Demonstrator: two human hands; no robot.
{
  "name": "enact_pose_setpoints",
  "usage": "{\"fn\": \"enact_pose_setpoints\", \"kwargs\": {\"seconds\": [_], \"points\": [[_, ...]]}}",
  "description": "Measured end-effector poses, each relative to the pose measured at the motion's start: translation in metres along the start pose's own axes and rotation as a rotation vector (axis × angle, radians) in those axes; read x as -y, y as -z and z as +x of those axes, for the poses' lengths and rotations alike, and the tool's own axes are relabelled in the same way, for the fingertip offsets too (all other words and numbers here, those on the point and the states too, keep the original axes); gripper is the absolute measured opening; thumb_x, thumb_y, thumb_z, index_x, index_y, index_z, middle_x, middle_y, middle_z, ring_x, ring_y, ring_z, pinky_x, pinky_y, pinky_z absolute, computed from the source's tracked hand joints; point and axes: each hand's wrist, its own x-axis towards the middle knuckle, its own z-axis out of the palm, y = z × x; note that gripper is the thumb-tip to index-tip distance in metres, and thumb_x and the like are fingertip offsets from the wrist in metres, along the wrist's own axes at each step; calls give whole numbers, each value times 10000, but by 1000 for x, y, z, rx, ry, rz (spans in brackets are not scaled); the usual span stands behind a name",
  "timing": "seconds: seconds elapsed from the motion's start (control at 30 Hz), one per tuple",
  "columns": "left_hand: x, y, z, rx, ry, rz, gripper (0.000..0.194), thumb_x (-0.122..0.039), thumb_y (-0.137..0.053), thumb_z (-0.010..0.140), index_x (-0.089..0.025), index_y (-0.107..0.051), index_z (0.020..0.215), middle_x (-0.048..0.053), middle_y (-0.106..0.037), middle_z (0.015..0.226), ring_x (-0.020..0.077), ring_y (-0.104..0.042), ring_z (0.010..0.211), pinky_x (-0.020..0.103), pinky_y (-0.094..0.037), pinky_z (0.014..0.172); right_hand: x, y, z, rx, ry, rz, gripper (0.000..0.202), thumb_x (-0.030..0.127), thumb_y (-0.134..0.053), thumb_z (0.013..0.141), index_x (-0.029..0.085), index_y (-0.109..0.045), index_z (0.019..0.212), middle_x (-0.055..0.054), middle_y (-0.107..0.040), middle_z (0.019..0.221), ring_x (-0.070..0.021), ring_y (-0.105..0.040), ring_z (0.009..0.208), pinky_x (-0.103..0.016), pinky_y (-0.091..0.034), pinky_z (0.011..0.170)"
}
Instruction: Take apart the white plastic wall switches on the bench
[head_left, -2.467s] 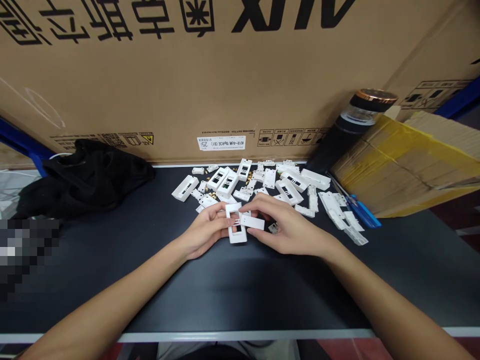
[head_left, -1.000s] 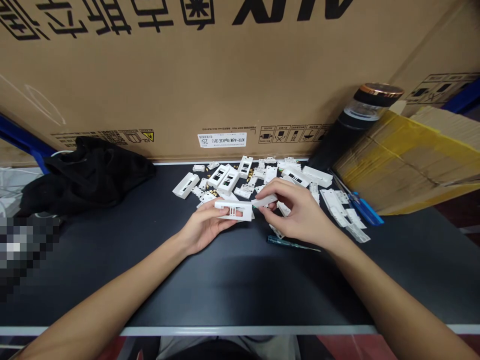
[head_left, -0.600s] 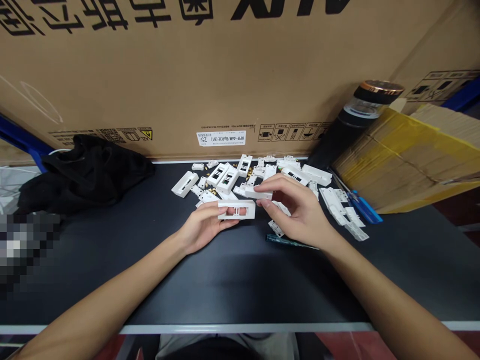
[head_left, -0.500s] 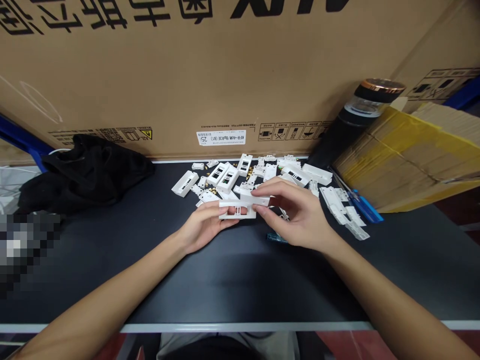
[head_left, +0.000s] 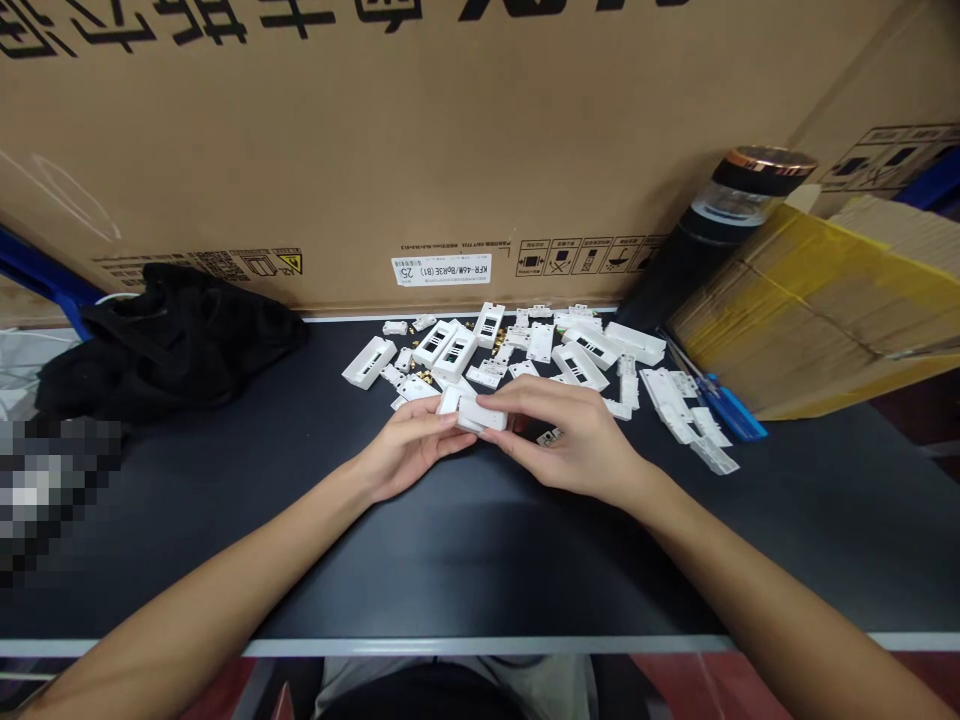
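Between the fingertips of my left hand (head_left: 401, 452) is a white plastic housing (head_left: 450, 401), closed in a pinch. My right hand (head_left: 574, 430) grips a white plastic cover (head_left: 486, 414) between thumb and fingers, laid at a slant against the housing. Whether the two parts are fastened together I cannot tell. Just beyond my hands lie several loose white housings, among them an upright-facing slotted housing (head_left: 579, 366) and a shell on its side (head_left: 369, 361). Small brass-coloured pieces (head_left: 424, 378) are scattered among them.
A large cardboard box (head_left: 337, 150) walls off the back. On the right stand a leaning black tumbler (head_left: 682, 250), a taped carton (head_left: 810, 320), a blue-handled screwdriver (head_left: 735, 408) and white strips (head_left: 667, 400). Black cloth (head_left: 172, 340) lies at left.
My right hand has moved left and slightly down, bringing the cover over the housing. The housing has tilted, so its slotted face no longer shows.
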Motion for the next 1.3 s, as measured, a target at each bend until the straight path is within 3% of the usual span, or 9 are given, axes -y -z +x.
{"fn": "enact_pose_setpoints", "kwargs": {"seconds": [0.1, 0.23, 0.5, 0.63, 1.0, 1.3], "points": [[0, 1, -1, 5, -27, -25, 261, -264, -773, 839, -120, -769, 1056, 85, -770, 1087, 192, -712, 1042, 280, -567, 998, 0, -1, 0, -1, 26, -26, 235, 173, -688, 907, 101, -722, 1128, -101, -688, 933, -144, -644, 759, -288, -553, 692], [0, 2, -1, -19, -28, -61, 179, -235, -761, 854, -149, -780, 1010, 61, -782, 1053, 161, -728, 994, 242, -588, 948, -1, -2, 1, -28, 55, -126, 209, 173, -692, 905, 111, -738, 1099, -111, -674, 971, -169, -647, 872, -303, -549, 757], [0, -1, 1, -120, 15, -25, 221, -270, -802, 831, -145, -771, 1011, 67, -791, 1004, 154, -753, 919, 204, -613, 861, -5, -1, 1, -24, 68, -151, 117, 192, -697, 912, 115, -741, 988, -102, -705, 888, -172, -651, 834, -303, -558, 749], [1, -2, 2, -108, 3, -40, 239, -339, -774, 862, -144, -761, 1001, 83, -787, 1002, 173, -752, 930, 240, -615, 871, -4, -7, 1, -46, 82, -151, 44, 163, -683, 914, 140, -718, 926, -101, -724, 902, -179, -661, 849, -315, -565, 758], [3, 2, 1, -32, -16, -25, 217, -293, -753, 887, -160, -753, 1058, 71, -773, 1084, 155, -727, 1015, 240, -581, 948, 0, -10, 0, -102, 44, -221, 46, 135, -689, 887, 148, -688, 843, -86, -698, 875, -165, -656, 787, -288, -545, 697], [2, 3, -1, -73, -6, 0, 225, -228, -772, 848, -154, -738, 1058, 57, -769, 1048, 142, -726, 955, 236, -589, 913, -3, -2, 2, 57, 107, -194, 99, 169, -632, 942, 132, -711, 988, -109, -693, 963, -189, -640, 900, -331, -548, 811]]}}
